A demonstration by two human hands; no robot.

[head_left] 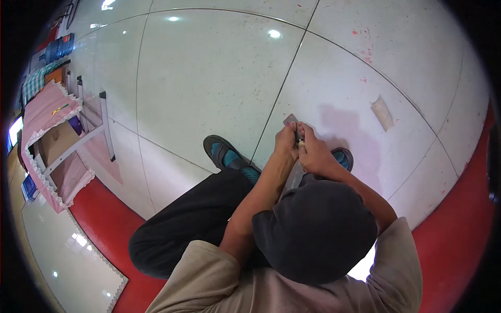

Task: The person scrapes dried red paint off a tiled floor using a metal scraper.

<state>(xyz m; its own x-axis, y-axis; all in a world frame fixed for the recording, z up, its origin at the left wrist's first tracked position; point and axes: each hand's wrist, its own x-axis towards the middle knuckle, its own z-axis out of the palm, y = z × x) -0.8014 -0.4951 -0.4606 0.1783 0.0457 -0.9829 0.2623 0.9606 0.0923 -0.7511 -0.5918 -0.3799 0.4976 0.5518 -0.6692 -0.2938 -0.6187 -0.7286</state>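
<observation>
My left hand (pixel 285 142) and my right hand (pixel 314 151) are close together in front of the dark cap (pixel 315 229), fingers closed. From the top of the left fingers sticks out a small flat grey piece (pixel 289 120). A dark, narrow part with a pale tip lies between the two hands, close to the right thumb; the fingers cover most of it, and its kind cannot be made out. Another flat grey surface (pixel 294 176) shows between the forearms, partly hidden by the cap.
Dark shoes (pixel 227 153) rest on pale floor tiles. A brownish strip (pixel 382 113) lies on the floor at right. At left stand a frame with metal legs (pixel 107 125), a pink lace-edged cloth (pixel 49 112) and a blue water bottle (pixel 58 48). Red flooring (pixel 456 229) borders the tiles.
</observation>
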